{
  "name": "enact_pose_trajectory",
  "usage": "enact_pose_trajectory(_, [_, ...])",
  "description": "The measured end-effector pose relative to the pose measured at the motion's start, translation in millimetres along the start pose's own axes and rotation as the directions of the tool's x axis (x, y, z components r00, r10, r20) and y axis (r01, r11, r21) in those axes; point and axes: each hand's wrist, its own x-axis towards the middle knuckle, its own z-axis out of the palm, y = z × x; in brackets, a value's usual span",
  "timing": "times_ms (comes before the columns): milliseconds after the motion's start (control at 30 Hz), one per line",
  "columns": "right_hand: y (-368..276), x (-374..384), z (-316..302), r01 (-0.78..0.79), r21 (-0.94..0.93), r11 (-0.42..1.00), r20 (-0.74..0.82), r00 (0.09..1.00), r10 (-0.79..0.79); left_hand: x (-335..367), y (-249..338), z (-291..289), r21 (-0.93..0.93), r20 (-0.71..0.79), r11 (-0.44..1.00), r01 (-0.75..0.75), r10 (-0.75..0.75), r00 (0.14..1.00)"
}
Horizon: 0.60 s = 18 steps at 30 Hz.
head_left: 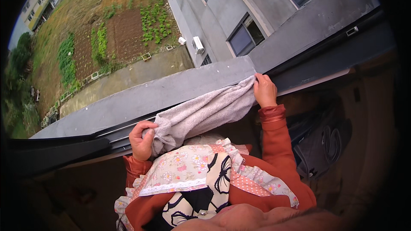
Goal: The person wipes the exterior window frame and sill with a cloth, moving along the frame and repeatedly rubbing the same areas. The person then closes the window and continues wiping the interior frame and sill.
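Note:
A greyish-pink towel (209, 111) is stretched between my two hands across an open window's sill. My left hand (142, 140) is closed on its bunched left end, beside the metal window track (124, 130). At the far right corner, my right hand (265, 90) pinches the towel's edge with fingers pressed together. The cloth sags in folds between the hands and lies over part of the track. Its lower side hangs close to my flowered apron (180, 164).
Beyond the track runs a grey concrete ledge (141, 98), with a drop to garden plots (124, 30) far below. A dark window frame (55, 154) stands at left. Another dark frame (329, 57) extends right. A grey wall with an air-conditioner unit (198, 45) rises outside.

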Motion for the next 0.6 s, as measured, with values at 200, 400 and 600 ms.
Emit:
enact_pose_trajectory(200, [9,-16,13,0.099,-0.007,0.995,-0.014,0.995,-0.099,-1,3,0,-0.004,-0.011,1.0,0.0,0.0,1.0])
enact_pose_trajectory(400, [2,-14,8,0.025,-0.107,0.994,0.1,0.995,-0.014,-3,-2,-5,0.009,0.005,1.0,0.003,-0.003,1.0])
enact_pose_trajectory(600, [21,0,23,0.132,-0.103,0.986,0.087,0.989,-0.124,-1,-1,-3,0.006,0.004,1.0,-0.011,0.011,1.0])
